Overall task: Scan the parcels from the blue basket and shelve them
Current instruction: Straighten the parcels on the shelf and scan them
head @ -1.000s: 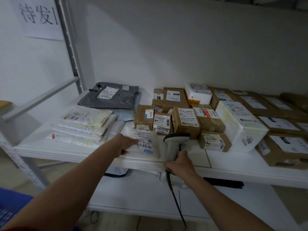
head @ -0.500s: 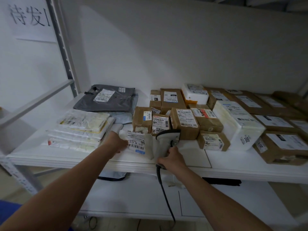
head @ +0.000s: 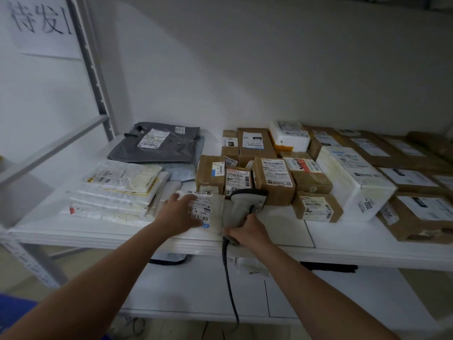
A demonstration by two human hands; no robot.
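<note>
We read 待发 on the wall sign [head: 41, 23], 2002 on the white box [head: 355, 182], and 2011 on the brown box [head: 421, 217].

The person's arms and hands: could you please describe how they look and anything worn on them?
The left forearm and right forearm are bare to the frame edge, with no sleeves in sight. The left hand and right hand wear no gloves, and no watch, band or ring shows.

Bare shelf [head: 282, 228] lies open right of the scanner [head: 241, 204] (boxes [head: 274, 180] crowd the back).
</note>
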